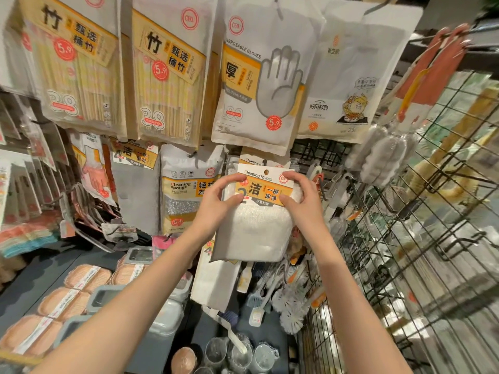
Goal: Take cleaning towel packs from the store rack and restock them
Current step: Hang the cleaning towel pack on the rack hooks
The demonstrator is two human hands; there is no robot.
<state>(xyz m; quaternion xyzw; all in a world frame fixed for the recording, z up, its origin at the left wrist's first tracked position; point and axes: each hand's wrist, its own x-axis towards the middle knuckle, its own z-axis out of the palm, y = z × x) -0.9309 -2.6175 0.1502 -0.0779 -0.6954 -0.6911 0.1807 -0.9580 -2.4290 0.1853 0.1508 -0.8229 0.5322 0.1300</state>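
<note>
Fingers of both hands curl onto one white cleaning towel pack with an orange-and-white card header (256,214), held up in front of the rack. The left hand (216,203) takes its grip on the header's left edge, thumb across the front of the card and fingers over the top corner. The right hand (302,201) grips the header's right edge the same way, thumb on the orange band. Both forearms reach up from the bottom of the view, the pack upright between them.

Just behind the pack hangs another cleaning towel pack (253,160), only its header top showing. To the left hangs a cleaning sponge pack in white and orange (189,190), just beside the left hand. Above hang a white disposable gloves bag with a grey hand print (259,85) and tall bamboo chopstick packs with yellow labels (167,76).

Black wire grid racking (405,238) runs down the right side, close to the right forearm. White bottle brushes (291,306) crowd the space under the pack. Lower left, a dark shelf (40,268) carries tan sponge packs (86,278), well apart from the hands.
</note>
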